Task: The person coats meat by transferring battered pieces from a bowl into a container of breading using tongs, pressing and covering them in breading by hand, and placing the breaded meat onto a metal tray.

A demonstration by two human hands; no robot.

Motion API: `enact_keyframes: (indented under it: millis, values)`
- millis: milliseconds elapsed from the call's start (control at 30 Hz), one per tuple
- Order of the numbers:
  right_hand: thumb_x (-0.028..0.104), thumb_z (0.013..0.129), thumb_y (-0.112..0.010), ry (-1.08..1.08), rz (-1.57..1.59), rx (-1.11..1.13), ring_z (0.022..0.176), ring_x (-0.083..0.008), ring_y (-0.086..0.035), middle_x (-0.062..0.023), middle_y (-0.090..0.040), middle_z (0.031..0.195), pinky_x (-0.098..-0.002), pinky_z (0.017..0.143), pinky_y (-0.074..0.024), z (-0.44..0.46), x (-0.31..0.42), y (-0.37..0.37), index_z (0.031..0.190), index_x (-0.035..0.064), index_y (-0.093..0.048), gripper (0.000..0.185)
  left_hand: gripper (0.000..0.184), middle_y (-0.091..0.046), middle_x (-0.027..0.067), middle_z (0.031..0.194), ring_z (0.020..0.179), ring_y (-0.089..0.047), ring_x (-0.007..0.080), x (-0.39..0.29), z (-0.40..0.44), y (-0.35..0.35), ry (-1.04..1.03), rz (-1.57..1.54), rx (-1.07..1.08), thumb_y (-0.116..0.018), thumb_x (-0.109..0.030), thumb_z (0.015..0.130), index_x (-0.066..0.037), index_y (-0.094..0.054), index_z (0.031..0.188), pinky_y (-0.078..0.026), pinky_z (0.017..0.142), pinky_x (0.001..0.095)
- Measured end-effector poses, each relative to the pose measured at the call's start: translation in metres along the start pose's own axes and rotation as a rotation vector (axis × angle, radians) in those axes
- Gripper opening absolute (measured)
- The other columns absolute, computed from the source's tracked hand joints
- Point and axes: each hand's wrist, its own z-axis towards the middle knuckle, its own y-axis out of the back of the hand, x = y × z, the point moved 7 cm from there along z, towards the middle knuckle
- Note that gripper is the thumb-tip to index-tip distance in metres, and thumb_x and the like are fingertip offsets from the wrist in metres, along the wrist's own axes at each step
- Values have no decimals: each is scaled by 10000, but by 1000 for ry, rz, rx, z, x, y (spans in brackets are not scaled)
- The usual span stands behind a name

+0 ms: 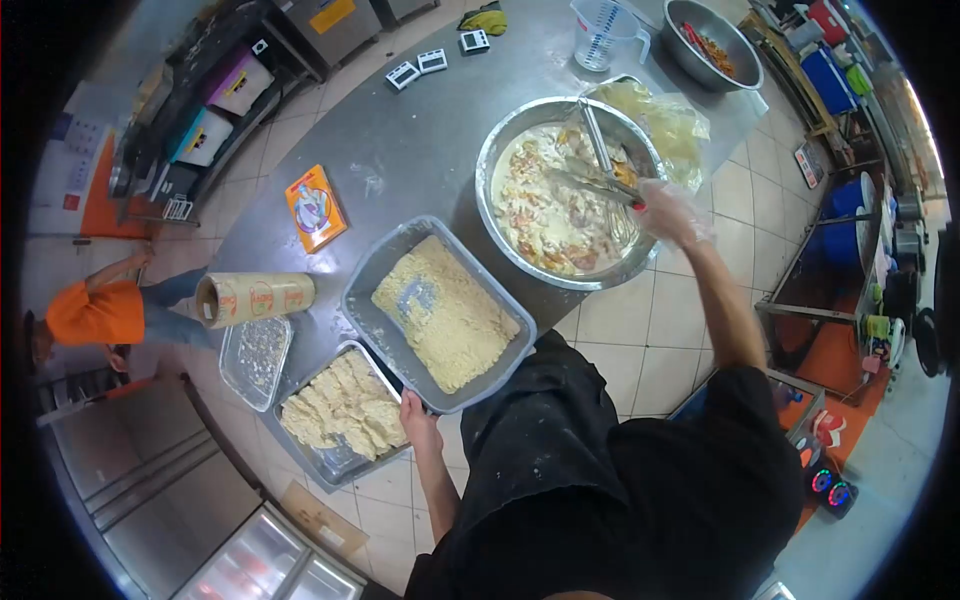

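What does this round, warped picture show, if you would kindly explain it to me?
There is no robot here: these are a person's bare-armed hands, seen from a camera worn on their head, looking down. The right hand, in a clear glove, holds what look like metal tongs over a large bowl of pale, wet mixture. The left hand is at the near edge of a gray tub of pale powder. An orange box and clear jug stand or lie on the metal table.
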Motion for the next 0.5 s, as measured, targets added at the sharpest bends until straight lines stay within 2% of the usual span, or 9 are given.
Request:
enact_keyframes:
  millis: [33,100,167,267,300,400,467,500]
  values:
    - [189,788,-578,-44,-30,42,825,-370,-619,-186,-632,871,-474,681,-473,-11,5,31,916,74,-589,173,415,-534,52,1206,1044,-536,185,1,0,-6,-19,-32,19,-441,-324,971,-101,-419,1320,-486,777,398]
    - [196,789,-583,41,-66,114,823,-364,-621,-178,-632,872,-474,678,-473,-17,2,58,929,81,-590,182,410,-540,53,1200,1048,-536,188,7,0,-10,7,-37,-31,-447,-319,969,-101,-426,1315,-481,788,403]
    - [177,790,-560,122,-125,119,811,-359,-623,-177,-628,863,-464,675,-481,-23,-8,60,952,69,-588,197,402,-543,56,1199,1051,-536,197,13,3,-9,4,-46,-52,-458,-312,964,-103,-437,1306,-469,813,412]
    - [123,772,-539,193,-221,126,801,-357,-625,-191,-624,851,-462,667,-489,-29,4,51,899,36,-587,161,397,-546,61,1196,1044,-541,200,21,8,-1,0,-84,-74,-450,-312,968,-112,-437,1311,-468,811,394]
    - [84,754,-519,165,-279,119,779,-354,-628,-201,-621,819,-465,660,-494,-19,-4,30,826,13,-581,119,397,-539,76,1195,1057,-522,220,16,4,-6,-24,-125,-37,-492,-291,941,-115,-445,1294,-449,827,405]
    - [71,747,-511,164,-225,58,767,-352,-632,-196,-621,788,-471,651,-492,-28,1,42,791,12,-588,107,397,-517,103,1208,1073,-495,242,36,-18,53,-50,-37,-524,-515,-245,891,-111,-461,1261,-428,840,431]
    - [64,743,-507,196,-242,23,761,-351,-633,-195,-620,767,-465,655,-494,-39,0,58,822,14,-607,137,458,-468,133,1253,1085,-471,271,56,-42,105,61,-92,-754,-502,-206,845,-114,-412,1284,-406,851,451]
    - [63,743,-506,186,-245,14,765,-351,-634,-195,-620,768,-464,657,-494,-43,-6,61,830,14,-609,143,473,-432,146,1285,1098,-464,283,75,-46,142,125,-132,-854,-477,-201,865,-108,-363,1314,-405,876,460]
